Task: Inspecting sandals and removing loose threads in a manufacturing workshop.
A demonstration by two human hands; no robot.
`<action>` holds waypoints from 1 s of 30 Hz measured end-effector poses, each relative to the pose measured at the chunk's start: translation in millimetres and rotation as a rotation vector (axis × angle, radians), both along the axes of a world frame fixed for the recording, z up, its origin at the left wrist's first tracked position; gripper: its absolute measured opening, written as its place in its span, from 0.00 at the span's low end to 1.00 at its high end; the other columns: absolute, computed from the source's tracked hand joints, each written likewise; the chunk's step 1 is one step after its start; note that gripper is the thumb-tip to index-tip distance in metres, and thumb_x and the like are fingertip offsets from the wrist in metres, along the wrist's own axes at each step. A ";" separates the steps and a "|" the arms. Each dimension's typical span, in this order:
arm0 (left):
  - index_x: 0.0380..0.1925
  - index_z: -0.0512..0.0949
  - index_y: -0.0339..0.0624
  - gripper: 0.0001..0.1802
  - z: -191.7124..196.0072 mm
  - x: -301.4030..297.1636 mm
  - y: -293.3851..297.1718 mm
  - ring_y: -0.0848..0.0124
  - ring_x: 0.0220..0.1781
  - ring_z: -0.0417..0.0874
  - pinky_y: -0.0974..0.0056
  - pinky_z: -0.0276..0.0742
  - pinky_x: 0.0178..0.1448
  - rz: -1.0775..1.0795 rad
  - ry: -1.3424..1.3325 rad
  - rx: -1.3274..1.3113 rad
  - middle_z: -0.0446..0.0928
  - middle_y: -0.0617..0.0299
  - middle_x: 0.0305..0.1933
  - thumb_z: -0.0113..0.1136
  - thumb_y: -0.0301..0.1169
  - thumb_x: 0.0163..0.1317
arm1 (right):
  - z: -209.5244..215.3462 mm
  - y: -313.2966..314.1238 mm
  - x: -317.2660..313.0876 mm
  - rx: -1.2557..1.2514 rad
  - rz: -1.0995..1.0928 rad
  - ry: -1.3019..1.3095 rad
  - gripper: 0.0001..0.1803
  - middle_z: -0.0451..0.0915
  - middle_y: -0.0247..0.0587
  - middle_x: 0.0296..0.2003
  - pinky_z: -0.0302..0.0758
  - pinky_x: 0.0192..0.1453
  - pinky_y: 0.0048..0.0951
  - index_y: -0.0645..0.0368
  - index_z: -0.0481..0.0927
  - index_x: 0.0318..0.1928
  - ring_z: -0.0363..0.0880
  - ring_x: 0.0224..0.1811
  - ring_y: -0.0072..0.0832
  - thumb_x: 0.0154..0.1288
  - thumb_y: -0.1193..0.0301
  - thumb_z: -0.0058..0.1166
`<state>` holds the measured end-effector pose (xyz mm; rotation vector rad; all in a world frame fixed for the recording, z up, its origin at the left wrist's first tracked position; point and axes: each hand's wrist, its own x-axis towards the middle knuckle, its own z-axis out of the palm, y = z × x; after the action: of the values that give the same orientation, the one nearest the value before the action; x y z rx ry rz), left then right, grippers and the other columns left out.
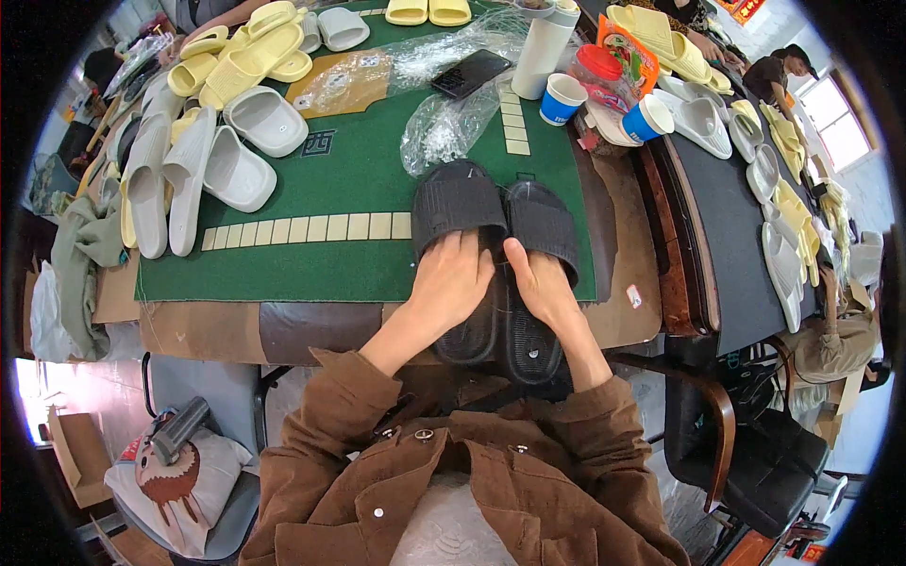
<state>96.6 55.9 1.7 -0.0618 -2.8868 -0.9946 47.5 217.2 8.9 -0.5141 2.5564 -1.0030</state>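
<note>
A pair of black slide sandals lies side by side at the near edge of the green table mat point(311, 189), toes pointing away from me. My left hand point(451, 280) rests flat on the left black sandal point(457, 203), fingers spread over its footbed. My right hand point(536, 280) presses on the right black sandal point(543, 222), thumb at the seam between the two. Neither hand lifts them; both lie on the sandals. My brown jacket sleeves come in from below.
Grey sandals point(236, 170) and yellow sandals point(245, 61) are piled at the left. Clear plastic bags point(448, 123), a black phone point(469, 73), a white bottle point(545, 47) and two blue paper cups point(562, 98) stand beyond. More sandals line the dark table point(727, 236) at right, where other people sit.
</note>
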 end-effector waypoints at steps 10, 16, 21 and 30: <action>0.40 0.73 0.25 0.25 10.3 -34.5 -20.6 0.42 0.43 0.79 0.52 0.74 0.49 -0.318 -0.258 0.282 0.77 0.34 0.37 0.53 0.42 0.57 | -16.3 -5.1 -9.5 -0.278 0.004 0.132 0.42 0.56 0.61 0.68 0.45 0.75 0.36 0.67 0.54 0.69 0.49 0.73 0.49 0.71 0.44 0.35; 0.48 0.72 0.27 0.35 44.7 -8.3 -28.5 0.45 0.49 0.78 0.54 0.72 0.53 -0.412 -0.467 0.224 0.77 0.35 0.45 0.62 0.50 0.52 | -18.8 -9.6 17.3 -0.344 -0.001 0.026 0.42 0.50 0.61 0.70 0.39 0.76 0.38 0.69 0.49 0.70 0.43 0.75 0.47 0.72 0.45 0.34; 0.49 0.69 0.24 0.35 18.4 10.1 -39.4 0.45 0.47 0.79 0.53 0.72 0.51 -0.425 -0.357 0.259 0.76 0.32 0.43 0.62 0.45 0.51 | -20.5 -19.1 41.7 -0.329 0.040 0.081 0.43 0.42 0.62 0.72 0.33 0.76 0.39 0.71 0.43 0.71 0.35 0.76 0.48 0.72 0.46 0.32; 0.44 0.73 0.26 0.35 17.1 17.2 -23.4 0.46 0.47 0.79 0.53 0.74 0.51 -0.439 -0.129 0.297 0.77 0.35 0.44 0.67 0.49 0.47 | -19.0 -15.9 39.8 -0.403 0.030 -0.023 0.45 0.40 0.61 0.72 0.32 0.76 0.38 0.71 0.41 0.71 0.33 0.77 0.47 0.72 0.45 0.32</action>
<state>113.8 32.6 18.8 -0.6555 -2.8604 -1.5382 87.3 201.2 -10.1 -0.6367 2.3214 -1.5126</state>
